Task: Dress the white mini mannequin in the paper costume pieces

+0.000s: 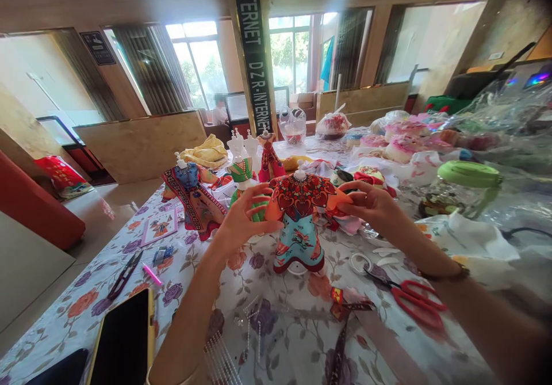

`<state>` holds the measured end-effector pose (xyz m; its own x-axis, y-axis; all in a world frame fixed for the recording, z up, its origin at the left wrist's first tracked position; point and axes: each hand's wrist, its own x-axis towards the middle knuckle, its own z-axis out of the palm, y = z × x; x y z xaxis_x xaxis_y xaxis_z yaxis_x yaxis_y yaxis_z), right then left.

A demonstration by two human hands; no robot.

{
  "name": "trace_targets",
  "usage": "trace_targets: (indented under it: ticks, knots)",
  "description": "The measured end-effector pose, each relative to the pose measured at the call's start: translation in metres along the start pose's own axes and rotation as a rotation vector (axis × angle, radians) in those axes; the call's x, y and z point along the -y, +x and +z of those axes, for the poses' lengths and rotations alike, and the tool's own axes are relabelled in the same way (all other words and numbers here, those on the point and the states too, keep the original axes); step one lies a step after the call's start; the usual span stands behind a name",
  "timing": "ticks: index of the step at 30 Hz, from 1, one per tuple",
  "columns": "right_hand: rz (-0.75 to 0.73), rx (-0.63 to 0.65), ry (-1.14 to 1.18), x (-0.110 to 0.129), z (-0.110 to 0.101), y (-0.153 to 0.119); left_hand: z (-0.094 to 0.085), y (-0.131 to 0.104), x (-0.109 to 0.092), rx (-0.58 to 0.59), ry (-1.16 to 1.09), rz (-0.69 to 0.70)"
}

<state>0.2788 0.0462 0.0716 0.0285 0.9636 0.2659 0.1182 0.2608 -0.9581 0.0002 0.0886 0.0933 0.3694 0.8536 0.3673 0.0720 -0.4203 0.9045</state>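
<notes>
In front of me a small doll dress (pixel 301 232) stands upright on a white mannequin (pixel 301 174). It has a red patterned collar (pixel 304 194), orange sleeves and a light blue flowered skirt with a dark red hem. My left hand (pixel 248 215) is curved round the sleeve on the left, thumb below and fingers above. On the other side, my right hand (pixel 371 202) grips the orange sleeve (pixel 340 202) between thumb and fingers. Behind stand a green doll dress (pixel 240 170), a red doll dress (pixel 269 157) and a blue-topped one (pixel 190 186).
Red-handled scissors (pixel 416 301), a white ring (pixel 360 263) and ribbon pieces (pixel 340 339) lie at right. Bead strands (pixel 222 359) are in front. At left lie a phone (pixel 122 339), dark snips (pixel 125 275) and a pink pen (pixel 152 274). A green-lidded jar (pixel 468 175) stands far right.
</notes>
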Motion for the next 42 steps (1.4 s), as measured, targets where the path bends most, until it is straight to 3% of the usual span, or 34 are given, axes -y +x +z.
trace_targets:
  ticks: [4, 9, 19, 22, 26, 38, 42]
  knots:
    - [-0.027, 0.021, -0.001, -0.001, -0.001, -0.001, 0.006, 0.007, -0.021, -0.047, -0.024, 0.064]
    - [-0.013, 0.068, -0.056, -0.007, -0.003, -0.003, 0.011, 0.009, -0.025, -0.151, 0.033, -0.071]
    - [-0.073, -0.025, -0.016, 0.003, -0.001, -0.002, 0.013, 0.016, -0.028, -0.052, -0.401, -0.238]
    - [-0.049, -0.046, 0.037, 0.004, 0.001, 0.0, 0.012, 0.018, -0.029, 0.003, -0.45, -0.232]
    - [-0.025, -0.048, 0.089, 0.008, 0.002, 0.004, 0.012, 0.019, -0.032, -0.035, -0.48, -0.228]
    - [-0.054, -0.098, 0.049, 0.005, -0.005, 0.012, 0.012, 0.02, -0.034, -0.07, -0.289, -0.128]
    - [-0.04, -0.064, 0.049, 0.002, -0.004, 0.008, 0.019, 0.013, -0.035, -0.171, -0.094, -0.053]
